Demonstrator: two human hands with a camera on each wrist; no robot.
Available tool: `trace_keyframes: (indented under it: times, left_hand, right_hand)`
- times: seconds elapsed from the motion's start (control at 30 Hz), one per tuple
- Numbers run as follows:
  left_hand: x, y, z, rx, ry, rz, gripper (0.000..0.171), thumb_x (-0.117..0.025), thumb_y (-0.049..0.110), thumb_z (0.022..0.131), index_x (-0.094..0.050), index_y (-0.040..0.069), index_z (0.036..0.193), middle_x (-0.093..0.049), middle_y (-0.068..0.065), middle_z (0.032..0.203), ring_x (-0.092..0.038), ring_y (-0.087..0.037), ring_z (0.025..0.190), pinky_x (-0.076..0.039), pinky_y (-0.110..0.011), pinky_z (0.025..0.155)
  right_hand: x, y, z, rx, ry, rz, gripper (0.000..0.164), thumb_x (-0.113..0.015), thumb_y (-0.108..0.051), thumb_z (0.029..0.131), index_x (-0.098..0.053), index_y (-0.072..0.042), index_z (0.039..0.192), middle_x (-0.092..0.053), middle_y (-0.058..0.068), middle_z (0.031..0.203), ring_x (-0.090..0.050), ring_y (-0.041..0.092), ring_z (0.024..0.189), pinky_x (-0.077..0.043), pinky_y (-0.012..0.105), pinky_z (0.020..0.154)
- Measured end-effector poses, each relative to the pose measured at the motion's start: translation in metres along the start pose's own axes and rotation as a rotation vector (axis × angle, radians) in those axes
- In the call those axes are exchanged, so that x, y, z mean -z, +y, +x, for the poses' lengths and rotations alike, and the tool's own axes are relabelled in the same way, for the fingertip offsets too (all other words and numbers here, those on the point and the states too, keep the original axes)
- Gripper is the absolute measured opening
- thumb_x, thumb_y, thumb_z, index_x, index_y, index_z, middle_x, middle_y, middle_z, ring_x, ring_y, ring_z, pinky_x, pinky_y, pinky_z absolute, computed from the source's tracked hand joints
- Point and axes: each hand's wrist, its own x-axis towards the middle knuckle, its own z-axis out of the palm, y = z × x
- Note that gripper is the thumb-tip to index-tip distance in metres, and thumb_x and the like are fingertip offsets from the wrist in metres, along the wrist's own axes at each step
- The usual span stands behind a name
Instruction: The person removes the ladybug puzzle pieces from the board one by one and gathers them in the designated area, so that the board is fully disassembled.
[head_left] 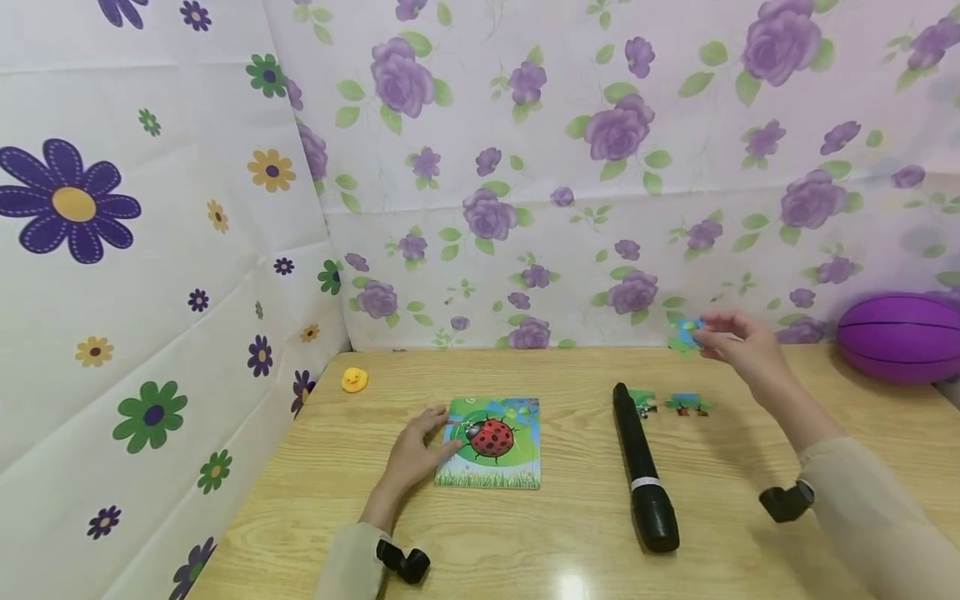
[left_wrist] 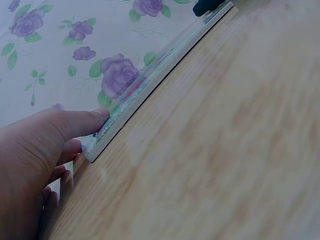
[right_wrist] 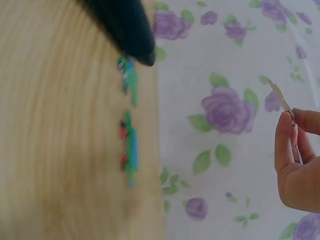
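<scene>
My left hand (head_left: 414, 451) rests at the left edge of a square ladybug puzzle (head_left: 491, 477) lying flat on the table. In the left wrist view the thumb (left_wrist: 82, 122) reaches over the near corner of the puzzle board (left_wrist: 150, 90), and the other fingers lie along its side. Raised above the table's far right part, my right hand (head_left: 738, 346) pinches a blue and green puzzle piece (head_left: 684, 335) between thumb and fingertips. The right wrist view shows this piece (right_wrist: 281, 98) nearly edge-on. Below the hand, two more puzzle pieces (head_left: 642, 401) (head_left: 687, 404) lie on the table.
A black microphone-shaped object (head_left: 643, 471) lies between the puzzle and my right arm, its tip close to the loose pieces. A yellow duck (head_left: 354, 380) sits at the back left, a purple ball (head_left: 900, 337) at the back right. Flowered cloth (head_left: 450, 167) hangs behind the table.
</scene>
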Motion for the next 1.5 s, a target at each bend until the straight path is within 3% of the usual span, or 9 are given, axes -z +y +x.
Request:
trace_keyframes:
  times: [0.13, 0.3, 0.67, 0.93, 1.07, 1.3, 1.5]
  left_hand:
    - [-0.002, 0.0, 0.001, 0.006, 0.002, 0.002, 0.061, -0.075, 0.029, 0.085, -0.056, 0.003, 0.137, -0.046, -0.013, 0.151, -0.03, -0.036, 0.147, -0.027, -0.058, 0.119]
    - [-0.003, -0.001, 0.004, -0.006, 0.0, 0.012, 0.059, -0.074, 0.028, 0.086, -0.057, 0.002, 0.136, -0.047, -0.014, 0.15, -0.031, -0.038, 0.146, -0.027, -0.057, 0.119]
    - [-0.002, -0.004, 0.001, -0.005, 0.011, 0.019, 0.058, -0.074, 0.027, 0.086, -0.057, 0.002, 0.136, -0.048, -0.015, 0.149, -0.031, -0.038, 0.146, -0.027, -0.058, 0.119]
    - [-0.002, -0.005, 0.001, -0.009, 0.011, 0.029, 0.059, -0.075, 0.027, 0.085, -0.057, 0.002, 0.136, -0.047, -0.014, 0.15, -0.032, -0.037, 0.146, -0.028, -0.057, 0.118]
    - [-0.002, -0.004, 0.001, -0.014, 0.017, 0.035, 0.059, -0.075, 0.026, 0.085, -0.057, 0.001, 0.135, -0.048, -0.014, 0.15, -0.033, -0.037, 0.146, -0.028, -0.058, 0.118]
    - [-0.002, -0.005, 0.002, -0.005, 0.011, 0.029, 0.059, -0.075, 0.028, 0.085, -0.057, 0.001, 0.135, -0.048, -0.014, 0.149, -0.032, -0.037, 0.146, -0.028, -0.058, 0.118]
    - [-0.001, -0.004, 0.002, 0.002, 0.015, 0.032, 0.059, -0.075, 0.028, 0.085, -0.057, 0.003, 0.136, -0.047, -0.013, 0.15, -0.032, -0.036, 0.146, -0.028, -0.057, 0.119]
  right_hand:
    - [0.014, 0.018, -0.006, -0.054, -0.023, -0.047, 0.027, -0.063, -0.035, 0.094, -0.053, -0.027, 0.117, -0.055, -0.026, 0.099, -0.063, -0.01, 0.085, -0.055, 0.011, 0.078]
    - [0.027, 0.04, -0.014, -0.074, -0.062, -0.083, 0.026, -0.062, -0.033, 0.095, -0.051, -0.027, 0.118, -0.055, -0.028, 0.097, -0.063, -0.01, 0.085, -0.055, 0.011, 0.079]
    - [0.034, 0.077, -0.021, -0.075, -0.099, 0.061, 0.022, -0.062, -0.02, 0.096, -0.054, -0.023, 0.115, -0.061, -0.026, 0.097, -0.064, -0.007, 0.086, -0.057, 0.014, 0.078]
    - [0.045, 0.1, -0.018, -0.108, -0.143, 0.022, 0.022, -0.061, -0.023, 0.096, -0.054, -0.025, 0.117, -0.06, -0.031, 0.099, -0.062, -0.01, 0.088, -0.057, 0.015, 0.08]
    - [0.05, 0.107, -0.016, -0.125, -0.156, -0.02, 0.029, -0.062, -0.026, 0.096, -0.054, -0.017, 0.122, -0.059, -0.033, 0.098, -0.062, -0.01, 0.088, -0.057, 0.016, 0.081]
    - [0.055, 0.121, -0.013, -0.153, -0.164, -0.161, 0.058, -0.06, -0.032, 0.097, -0.043, 0.009, 0.134, -0.057, -0.033, 0.09, -0.066, -0.005, 0.082, -0.059, 0.019, 0.077]
    - [0.055, 0.127, -0.009, -0.138, -0.144, -0.21, 0.06, -0.058, -0.026, 0.098, -0.039, 0.017, 0.134, -0.056, -0.029, 0.087, -0.061, -0.008, 0.079, -0.06, 0.022, 0.073]
